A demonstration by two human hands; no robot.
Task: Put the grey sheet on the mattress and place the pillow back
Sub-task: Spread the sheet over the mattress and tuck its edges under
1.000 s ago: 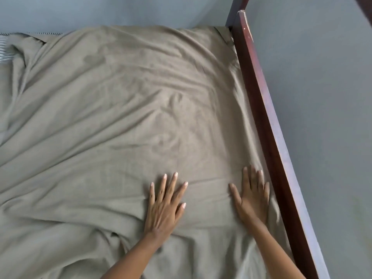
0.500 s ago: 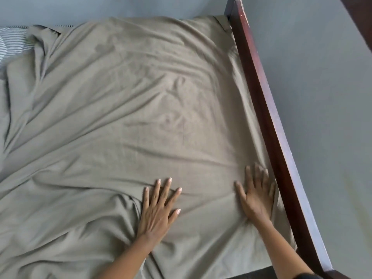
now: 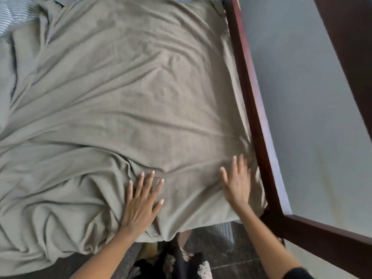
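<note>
Grey-blue wall (image 3: 302, 97) fills the right side, behind a dark wooden bed frame (image 3: 251, 101) that runs along the bed's right edge and turns a corner at lower right. Grey sheet (image 3: 130, 97) covers nearly the whole bed surface, wrinkled, with heavy folds bunched at lower left; its near edge hangs over the front of the bed. Mattress hidden under the sheet. Striped fabric (image 3: 14, 15) shows uncovered at the top-left corner; pillow or mattress, cannot tell. Dark tiled floor (image 3: 217, 248) below the front edge.

Left arm is bare and reaches in from bottom centre. Left hand (image 3: 141, 202) lies palm down on the sheet near the front edge, fingers straight and spread, gripping nothing, just right of the bunched folds.

Right arm comes in from lower right, with a dark sleeve (image 3: 298, 272) at the frame edge. Right hand (image 3: 237, 184) is motion-blurred, palm down, fingers straight, over the sheet just beside the frame rail, nothing gripped; contact with the sheet unclear through the blur. Sheet between the two hands looks fairly smooth.
</note>
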